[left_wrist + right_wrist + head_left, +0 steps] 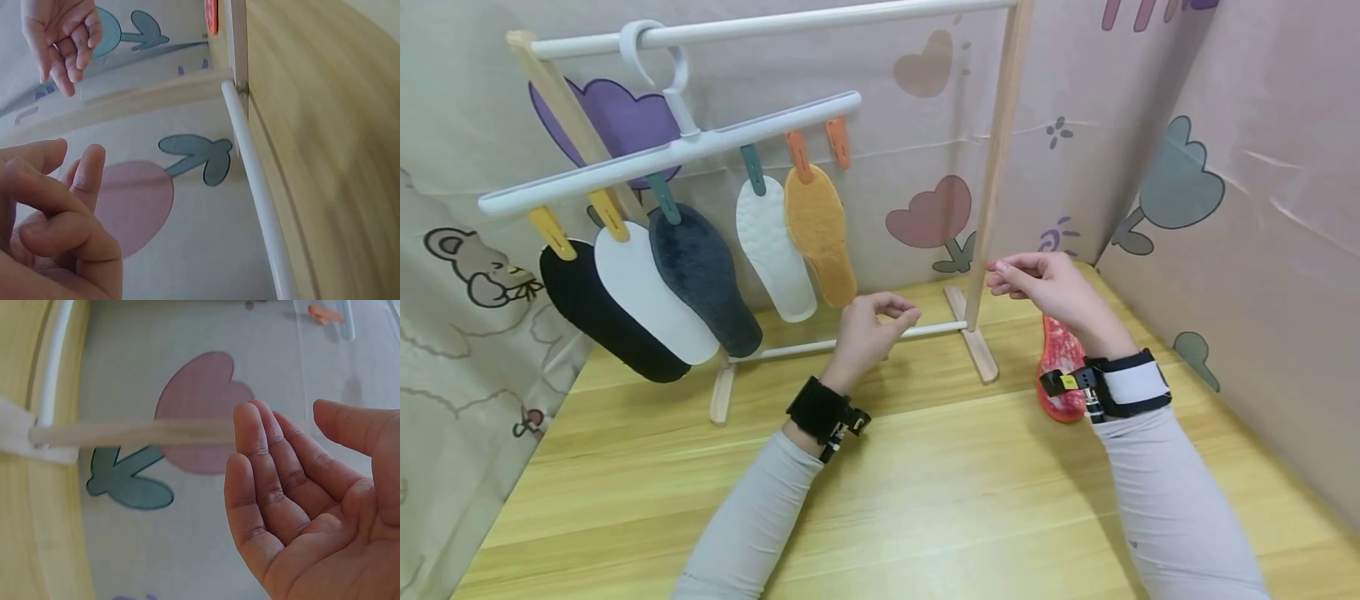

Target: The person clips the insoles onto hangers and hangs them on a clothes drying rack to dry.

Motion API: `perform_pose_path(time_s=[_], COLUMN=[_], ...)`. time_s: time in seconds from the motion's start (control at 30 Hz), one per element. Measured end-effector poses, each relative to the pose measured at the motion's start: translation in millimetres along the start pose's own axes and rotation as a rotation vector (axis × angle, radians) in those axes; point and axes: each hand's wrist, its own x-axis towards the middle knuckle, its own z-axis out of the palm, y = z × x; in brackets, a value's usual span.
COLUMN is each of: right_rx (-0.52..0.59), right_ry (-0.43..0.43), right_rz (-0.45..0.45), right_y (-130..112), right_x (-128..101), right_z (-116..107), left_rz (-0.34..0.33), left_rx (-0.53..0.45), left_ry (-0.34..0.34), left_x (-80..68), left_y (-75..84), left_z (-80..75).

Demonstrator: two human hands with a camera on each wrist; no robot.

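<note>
Hovering above a light wood table (925,500), both hands hold nothing: left hand (868,329) w/ fingers loosely curled, right hand (1045,287) relaxed, palm bare. Red insole (1060,367) lies flat on table just under right wrist, beside drying rack (992,208). Five insoles hang clipped from white hanger (670,154). Pastel cartoon-print cloth walls (1247,208) on 3 sides.

A pale wooden table (925,500) with a yellow grain filled the near ground. Cloth backdrops (1075,125) walled it in on the left, far and right sides, printed with tulips in pink, purple and grey-blue; a cartoon bear (475,267) showed on the left panel. The light was soft and even, casting only faint shadows on the tabletop.
</note>
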Motion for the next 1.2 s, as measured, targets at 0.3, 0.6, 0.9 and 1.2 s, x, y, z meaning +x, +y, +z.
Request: perform_pose_path(time_s=[0.3, 0.6, 0.9, 1.2], right_rx=[-0.063, -0.157, -0.356, -0.499], right_ry=[0.014, -0.013, -0.084, -0.182], right_rz=[0.051, 0.126, 0.201, 0.289], right_y=[21.0, 40.7, 59.2, 85.4], right_x=[-8.7, -12.9, -19.3, -24.2], right_z=[-17.7, -31.0, -46.6, -61.9], left_rz=[0.043, 0.060, 0.019, -0.006], left_rx=[0.034, 0.051, 0.073, 0.136], left_ry=[-0.060, -0.154, -0.236, -0.325], left_x=[-0.5, -3.3, -9.6, -16.0], left_y=[6.6, 14.4, 22.4, 30.2], left_z=[21.8, 42.5, 61.4, 77.8])
